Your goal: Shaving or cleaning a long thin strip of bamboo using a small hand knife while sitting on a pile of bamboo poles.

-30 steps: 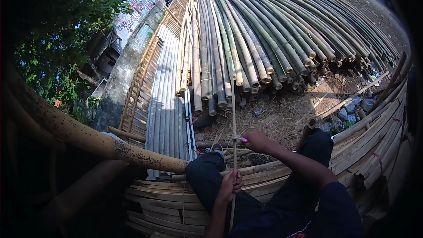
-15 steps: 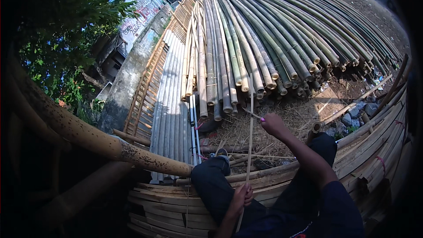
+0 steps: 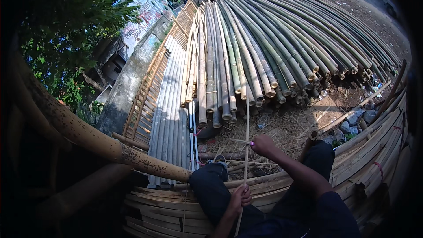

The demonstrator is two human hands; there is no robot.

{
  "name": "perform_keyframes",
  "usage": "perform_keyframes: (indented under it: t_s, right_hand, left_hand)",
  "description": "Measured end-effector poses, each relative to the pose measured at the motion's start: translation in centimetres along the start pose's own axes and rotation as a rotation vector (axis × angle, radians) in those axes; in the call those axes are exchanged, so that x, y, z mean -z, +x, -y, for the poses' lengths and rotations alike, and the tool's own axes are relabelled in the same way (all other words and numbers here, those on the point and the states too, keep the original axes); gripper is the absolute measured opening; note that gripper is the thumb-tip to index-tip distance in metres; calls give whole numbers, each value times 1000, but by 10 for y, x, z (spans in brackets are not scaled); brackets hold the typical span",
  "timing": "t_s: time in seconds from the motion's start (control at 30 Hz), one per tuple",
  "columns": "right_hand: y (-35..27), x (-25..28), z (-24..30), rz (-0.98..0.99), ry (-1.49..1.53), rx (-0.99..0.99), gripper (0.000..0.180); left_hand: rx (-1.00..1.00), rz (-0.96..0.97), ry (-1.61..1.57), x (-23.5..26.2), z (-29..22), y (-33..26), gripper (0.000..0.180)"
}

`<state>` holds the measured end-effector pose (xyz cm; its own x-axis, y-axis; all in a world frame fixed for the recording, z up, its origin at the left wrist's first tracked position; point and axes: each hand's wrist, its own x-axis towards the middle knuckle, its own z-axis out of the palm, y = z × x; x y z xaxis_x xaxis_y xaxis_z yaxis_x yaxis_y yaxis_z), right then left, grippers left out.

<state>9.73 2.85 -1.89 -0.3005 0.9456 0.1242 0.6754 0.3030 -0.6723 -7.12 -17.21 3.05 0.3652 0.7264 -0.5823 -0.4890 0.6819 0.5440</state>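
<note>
I sit on a stack of split bamboo slats (image 3: 167,202) with my dark-trousered legs out in front. My left hand (image 3: 240,197) grips the lower part of a long thin bamboo strip (image 3: 246,141) that stands nearly upright between my knees. My right hand (image 3: 263,145) is raised ahead of me, closed around a short tool with a pale stick-like end; it sits against the strip, and the blade itself is too small to make out.
A large pile of long green and tan bamboo poles (image 3: 264,48) lies ahead on straw-strewn ground (image 3: 286,128). Grey flat slats (image 3: 172,105) and a ladder-like frame (image 3: 145,101) lie left. A thick speckled bamboo pole (image 3: 88,136) crosses at left. More slats (image 3: 374,150) curve on my right.
My right hand has moved up and away from me along the strip, then slightly back. The left hand has kept its hold lower down, and the view has tilted a little.
</note>
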Motion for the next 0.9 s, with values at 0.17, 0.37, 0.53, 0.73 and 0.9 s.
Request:
perform_keyframes:
  t_s: [0.17, 0.37, 0.53, 0.73, 0.9]
  right_hand:
    - [12, 20, -21, -51, -64, -71, 27]
    - [-47, -21, 50, 390, -76, 309, 30]
    - [-29, -8, 41, 236, -74, 190, 32]
    - [16, 24, -21, -82, -86, -148, 33]
    - [-23, 1, 37, 359, -61, 154, 33]
  left_hand:
    - [87, 112, -124, 3, 5, -1, 26]
    - [-53, 30, -38, 17, -18, 8, 28]
    - [-88, -88, 136, -5, -15, 1, 28]
    - [59, 28, 4, -4, 0, -8, 27]
    - [-38, -2, -22, 9, -20, 1, 27]
